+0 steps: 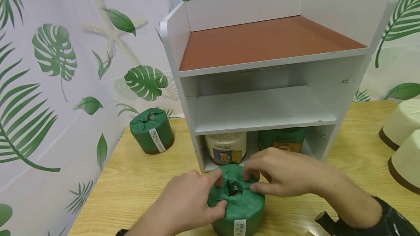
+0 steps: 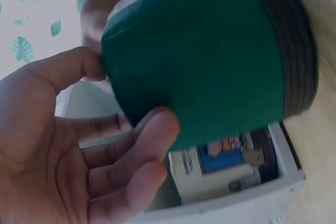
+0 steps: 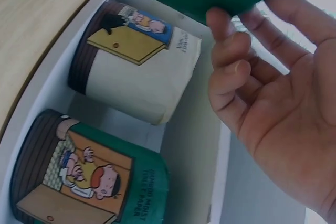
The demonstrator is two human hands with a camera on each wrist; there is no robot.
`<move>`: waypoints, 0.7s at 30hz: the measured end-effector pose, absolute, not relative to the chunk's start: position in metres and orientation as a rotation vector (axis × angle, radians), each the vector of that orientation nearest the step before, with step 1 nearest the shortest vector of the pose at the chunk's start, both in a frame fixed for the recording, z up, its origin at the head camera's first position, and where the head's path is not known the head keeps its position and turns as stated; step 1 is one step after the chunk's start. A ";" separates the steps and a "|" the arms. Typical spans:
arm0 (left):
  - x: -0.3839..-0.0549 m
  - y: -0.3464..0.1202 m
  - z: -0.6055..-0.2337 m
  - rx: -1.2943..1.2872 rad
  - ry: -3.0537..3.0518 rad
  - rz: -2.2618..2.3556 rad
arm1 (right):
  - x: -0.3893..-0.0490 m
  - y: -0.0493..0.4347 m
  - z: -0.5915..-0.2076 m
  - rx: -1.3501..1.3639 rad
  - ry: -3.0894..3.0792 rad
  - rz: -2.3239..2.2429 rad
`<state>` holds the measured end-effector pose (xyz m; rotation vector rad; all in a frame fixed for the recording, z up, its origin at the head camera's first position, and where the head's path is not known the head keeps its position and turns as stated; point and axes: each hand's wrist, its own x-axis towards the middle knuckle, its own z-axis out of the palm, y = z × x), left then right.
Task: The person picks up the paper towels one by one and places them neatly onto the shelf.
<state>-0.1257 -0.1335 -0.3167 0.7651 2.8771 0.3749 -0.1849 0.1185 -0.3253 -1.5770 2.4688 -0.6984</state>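
Note:
A green-wrapped toilet paper roll (image 1: pixel 244 208) stands upright in front of the shelf unit, its crumpled top and centre hole facing up. My left hand (image 1: pixel 187 201) grips its left top edge with bent fingers. From the opposite side, my right hand (image 1: pixel 279 172) holds the upper right rim, thumb and fingers curled. In the left wrist view the roll's dark brown base band (image 2: pixel 289 45) shows. Behind it, the bottom compartment contains a cream toilet paper roll (image 3: pixel 136 77) and a second green roll (image 3: pixel 142 166), both with cartoon prints.
The white shelf unit (image 1: pixel 265 108) has a reddish-brown top (image 1: pixel 262 43) with raised sides. Another green roll (image 1: pixel 152 130) stands left of it on the wooden table (image 1: pixel 147 181). Two cream rolls (image 1: pixel 405 119) stand at the right edge. A patterned backdrop (image 1: pixel 82 54) hangs behind.

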 end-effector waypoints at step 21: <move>-0.124 -0.133 -0.313 0.725 2.902 0.304 | -0.180 0.116 -0.325 -1.500 2.536 -0.712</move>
